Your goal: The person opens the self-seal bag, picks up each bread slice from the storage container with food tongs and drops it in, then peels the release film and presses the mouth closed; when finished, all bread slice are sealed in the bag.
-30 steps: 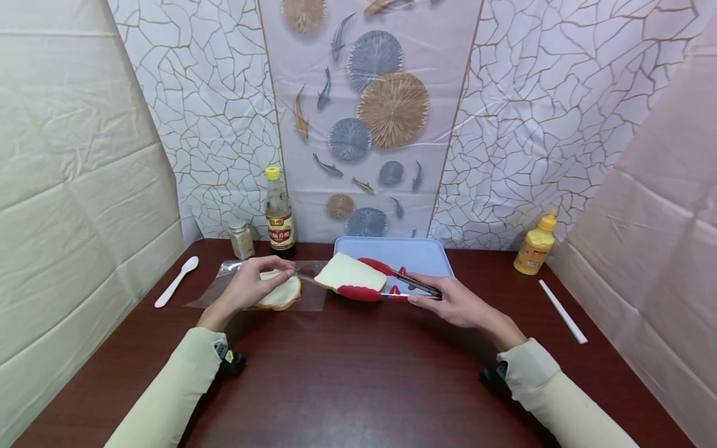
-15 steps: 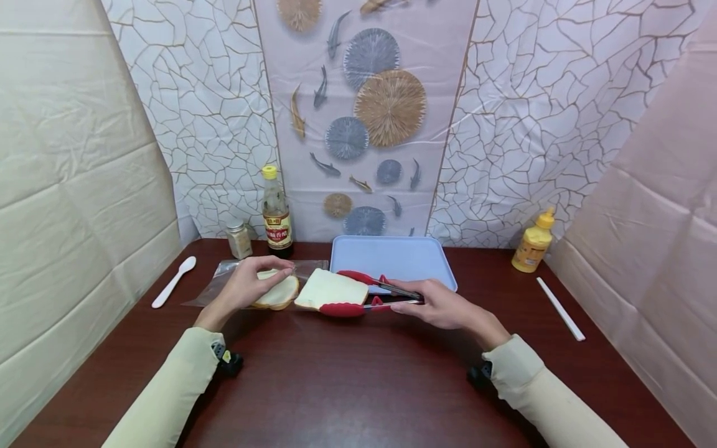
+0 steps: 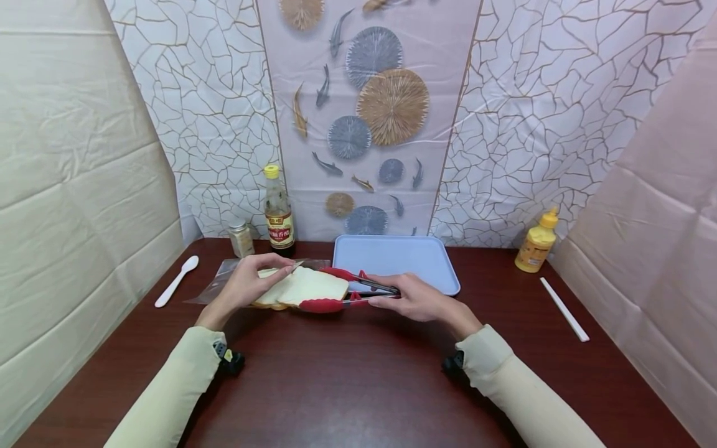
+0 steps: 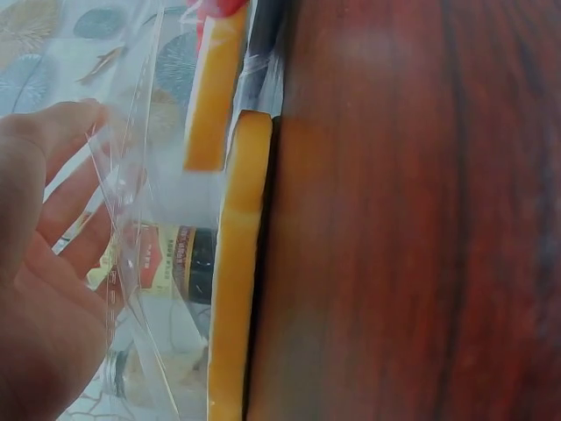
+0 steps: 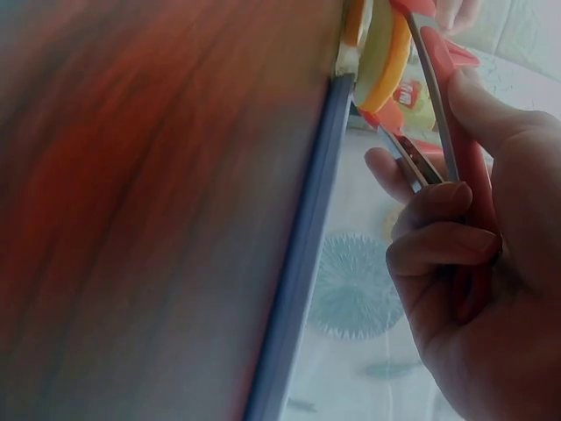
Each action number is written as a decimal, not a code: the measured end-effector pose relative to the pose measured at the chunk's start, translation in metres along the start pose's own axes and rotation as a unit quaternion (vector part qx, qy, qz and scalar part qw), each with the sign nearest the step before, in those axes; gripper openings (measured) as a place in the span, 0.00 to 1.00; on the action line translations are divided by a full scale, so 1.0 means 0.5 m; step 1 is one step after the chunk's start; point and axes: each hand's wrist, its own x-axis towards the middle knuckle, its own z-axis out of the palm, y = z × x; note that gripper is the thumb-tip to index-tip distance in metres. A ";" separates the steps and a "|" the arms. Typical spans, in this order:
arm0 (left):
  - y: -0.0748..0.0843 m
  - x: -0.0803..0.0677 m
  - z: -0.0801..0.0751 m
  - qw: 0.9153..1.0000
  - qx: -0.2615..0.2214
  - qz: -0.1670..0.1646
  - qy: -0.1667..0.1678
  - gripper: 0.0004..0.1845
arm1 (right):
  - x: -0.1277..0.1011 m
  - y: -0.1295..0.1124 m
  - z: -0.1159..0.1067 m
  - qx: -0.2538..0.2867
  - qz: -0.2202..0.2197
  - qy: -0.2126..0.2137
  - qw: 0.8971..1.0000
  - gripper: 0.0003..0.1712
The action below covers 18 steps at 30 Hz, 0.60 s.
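The dark wooden desk carries everything. At its back edge lies a pale blue tray, its near left corner hidden behind the tongs. Left of the tray a clear plastic bag lies flat, its outline hard to trace against the wood; a bread slice rests inside it, mostly covered by the left hand, whose grip pinches the bag's upper film and lifts the mouth apart. The right hand has its grip clenched round the handles of the red tongs, which clamp a second bread slice at the bag's mouth, overlapping the first slice. In the left wrist view both slices appear only edge-on and blurred. Behind stand a sauce bottle, a small spice jar and a yellow squeeze bottle.
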 end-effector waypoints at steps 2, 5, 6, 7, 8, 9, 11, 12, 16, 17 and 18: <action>0.001 0.000 0.000 1.000 -0.001 0.000 0.002 0.12 | 0.010 -0.002 0.005 0.001 -0.001 0.004 1.000 0.40; 0.001 -0.001 -0.001 1.000 0.000 -0.001 0.005 0.11 | 0.027 -0.008 0.012 0.004 -0.005 0.011 1.000 0.39; 0.001 -0.001 -0.001 1.000 0.000 0.000 0.005 0.11 | 0.032 -0.010 0.015 0.005 -0.005 0.010 1.000 0.39; 0.000 -0.001 -0.001 1.000 -0.001 0.000 0.005 0.11 | 0.038 -0.012 0.017 0.003 -0.005 0.009 1.000 0.39; -0.001 -0.001 -0.002 1.000 -0.001 0.000 0.004 0.11 | 0.044 -0.014 0.019 0.002 -0.004 0.007 1.000 0.39; -0.001 -0.001 -0.002 1.000 -0.002 0.000 0.003 0.11 | 0.049 -0.016 0.021 0.003 -0.005 0.004 1.000 0.39; -0.002 -0.002 -0.003 1.000 -0.005 0.001 0.002 0.11 | 0.059 -0.018 0.025 0.009 -0.004 -0.005 1.000 0.40; -0.002 -0.001 -0.004 1.000 -0.005 0.002 0.003 0.12 | 0.063 -0.019 0.026 0.013 -0.005 -0.008 1.000 0.41; 0.000 -0.002 -0.009 1.000 -0.011 0.004 0.008 0.12 | 0.068 -0.017 0.029 0.025 -0.005 -0.014 1.000 0.41; 0.000 -0.001 -0.010 1.000 -0.012 0.003 0.010 0.12 | 0.068 -0.016 0.029 0.026 -0.006 -0.012 1.000 0.41; 0.001 -0.001 -0.012 1.000 -0.012 0.003 0.013 0.12 | 0.067 -0.015 0.029 0.026 -0.006 -0.010 1.000 0.40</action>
